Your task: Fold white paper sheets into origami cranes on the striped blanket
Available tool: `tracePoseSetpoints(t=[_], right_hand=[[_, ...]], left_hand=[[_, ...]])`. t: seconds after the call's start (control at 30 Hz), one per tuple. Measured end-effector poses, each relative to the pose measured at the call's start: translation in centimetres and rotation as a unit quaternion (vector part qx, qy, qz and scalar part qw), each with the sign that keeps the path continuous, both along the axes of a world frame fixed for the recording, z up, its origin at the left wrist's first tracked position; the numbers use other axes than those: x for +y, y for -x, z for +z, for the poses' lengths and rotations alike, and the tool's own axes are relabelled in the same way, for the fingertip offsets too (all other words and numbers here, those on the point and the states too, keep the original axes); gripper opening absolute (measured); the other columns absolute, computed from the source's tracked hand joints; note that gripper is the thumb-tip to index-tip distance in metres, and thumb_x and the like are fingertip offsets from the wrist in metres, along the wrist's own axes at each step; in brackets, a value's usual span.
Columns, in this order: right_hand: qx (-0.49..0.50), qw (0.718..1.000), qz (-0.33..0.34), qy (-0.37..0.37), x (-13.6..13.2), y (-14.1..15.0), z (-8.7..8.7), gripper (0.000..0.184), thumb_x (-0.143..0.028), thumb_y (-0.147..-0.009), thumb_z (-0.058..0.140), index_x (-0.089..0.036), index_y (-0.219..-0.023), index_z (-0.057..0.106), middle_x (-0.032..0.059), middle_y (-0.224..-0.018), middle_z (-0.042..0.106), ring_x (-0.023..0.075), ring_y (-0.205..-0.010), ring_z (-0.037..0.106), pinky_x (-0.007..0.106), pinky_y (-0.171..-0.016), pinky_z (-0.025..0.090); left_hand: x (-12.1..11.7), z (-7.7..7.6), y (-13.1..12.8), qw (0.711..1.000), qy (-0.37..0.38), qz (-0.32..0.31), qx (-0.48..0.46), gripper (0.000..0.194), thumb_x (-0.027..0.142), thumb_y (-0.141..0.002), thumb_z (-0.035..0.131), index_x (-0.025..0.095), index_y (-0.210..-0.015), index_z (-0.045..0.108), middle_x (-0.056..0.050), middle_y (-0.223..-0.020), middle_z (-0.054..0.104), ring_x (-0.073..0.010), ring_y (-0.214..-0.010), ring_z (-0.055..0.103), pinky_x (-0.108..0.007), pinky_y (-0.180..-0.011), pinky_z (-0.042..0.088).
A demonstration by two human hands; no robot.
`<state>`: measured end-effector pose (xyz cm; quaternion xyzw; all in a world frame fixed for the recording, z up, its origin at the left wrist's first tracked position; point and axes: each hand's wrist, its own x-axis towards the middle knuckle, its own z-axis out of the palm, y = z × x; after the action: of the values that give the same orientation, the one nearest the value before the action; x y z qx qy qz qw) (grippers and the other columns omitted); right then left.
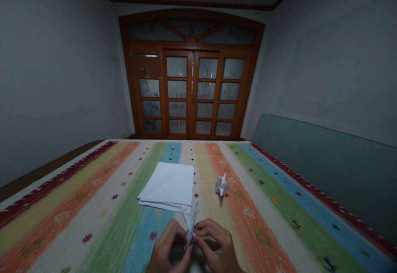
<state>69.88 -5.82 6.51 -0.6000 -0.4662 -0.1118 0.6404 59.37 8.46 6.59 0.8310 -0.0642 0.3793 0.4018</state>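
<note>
My left hand (169,246) and my right hand (215,244) meet low in the view, and their fingertips pinch a narrow folded white paper (190,225) that points up and away from me. Its lower part is hidden by my fingers. Ahead and to the left, a stack of white paper sheets (167,186) lies flat and untouched, with its top sheet slightly askew. A small white folded paper figure (221,185), like origami, stands on the cloth ahead and to the right. Neither hand touches the stack or the figure.
A woven cloth with coloured stripes and small stars (273,223) covers the wide surface beneath everything. Its far edge lies beyond the paper. A grey-green padded panel (322,173) stands to the right, and a wooden glazed double door (189,95) fills the far wall.
</note>
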Motion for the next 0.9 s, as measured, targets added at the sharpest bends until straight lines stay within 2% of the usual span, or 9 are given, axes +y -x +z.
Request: tracePoseSetpoints(t=[0.1, 0.27, 0.5, 0.6, 0.8, 0.9], right_hand=[[0.031, 1.0, -0.001, 0.003, 0.0, -0.2, -0.1, 0.011, -0.011, -0.078, 0.076, -0.02, -0.071, 0.077, 0.0061, -0.075, 0.077, 0.0189, -0.069, 0.075, 0.024, -0.065, 0.057], [0.139, 0.99, -0.009, 0.015, 0.3, -0.5, -0.7, 0.013, -0.009, -0.07, 0.077, -0.021, -0.066, 0.078, 0.0036, -0.065, 0.076, 0.0182, -0.062, 0.072, 0.022, -0.06, 0.055], [0.224, 0.97, -0.033, 0.086, 0.3, -0.2, -0.9, 0.007, -0.015, -0.069, 0.074, -0.02, -0.068, 0.079, 0.0046, -0.065, 0.077, 0.0221, -0.064, 0.073, 0.025, -0.06, 0.056], [0.197, 0.975, -0.034, 0.096, 0.1, 0.0, -0.7, 0.006, -0.016, -0.07, 0.073, -0.02, -0.071, 0.078, 0.0048, -0.067, 0.077, 0.0227, -0.066, 0.074, 0.027, -0.063, 0.057], [0.086, 0.992, -0.032, 0.087, -0.3, 0.2, -0.7, 0.017, -0.011, -0.076, 0.06, -0.02, -0.072, 0.074, 0.0035, -0.067, 0.075, 0.0195, -0.064, 0.071, 0.024, -0.061, 0.054], [0.023, 0.997, -0.023, 0.074, -0.3, 0.1, -0.7, 0.02, -0.008, -0.077, 0.056, -0.02, -0.074, 0.071, 0.0027, -0.067, 0.072, 0.0175, -0.062, 0.069, 0.023, -0.059, 0.051]], left_hand=[[-0.1, 0.3, -0.1, 1.0, 0.006, 0.002, 0.005, 0.009, 0.014, -0.089, 0.064, 0.022, -0.085, 0.06, -0.001, -0.075, 0.064, -0.0161, -0.065, 0.068, -0.02, -0.056, 0.056], [0.1, 0.3, -0.1, 0.998, 0.029, -0.008, 0.052, 0.008, 0.016, -0.089, 0.066, 0.023, -0.094, 0.064, 0.0, -0.081, 0.073, -0.0158, -0.07, 0.075, -0.02, -0.063, 0.062], [0.1, 0.3, -0.1, 0.998, 0.019, 0.005, 0.059, 0.004, 0.02, -0.091, 0.063, 0.023, -0.093, 0.066, 0.0, -0.081, 0.077, -0.0163, -0.068, 0.077, -0.02, -0.064, 0.063], [0.1, -0.1, -0.2, 0.999, 0.005, 0.009, 0.035, 0.004, 0.021, -0.092, 0.063, 0.023, -0.092, 0.066, 0.0, -0.079, 0.077, -0.0168, -0.067, 0.077, -0.021, -0.063, 0.063], [0.3, -1.9, -0.5, 1.0, -0.008, 0.019, -0.002, 0.004, 0.022, -0.092, 0.063, 0.024, -0.094, 0.066, 0.0, -0.078, 0.076, -0.0175, -0.065, 0.076, -0.022, -0.062, 0.062], [0.2, -1.7, -0.4, 1.0, -0.012, 0.022, 0.002, 0.005, 0.021, -0.092, 0.062, 0.024, -0.093, 0.065, 0.0, -0.077, 0.075, -0.0174, -0.065, 0.076, -0.022, -0.062, 0.062]])
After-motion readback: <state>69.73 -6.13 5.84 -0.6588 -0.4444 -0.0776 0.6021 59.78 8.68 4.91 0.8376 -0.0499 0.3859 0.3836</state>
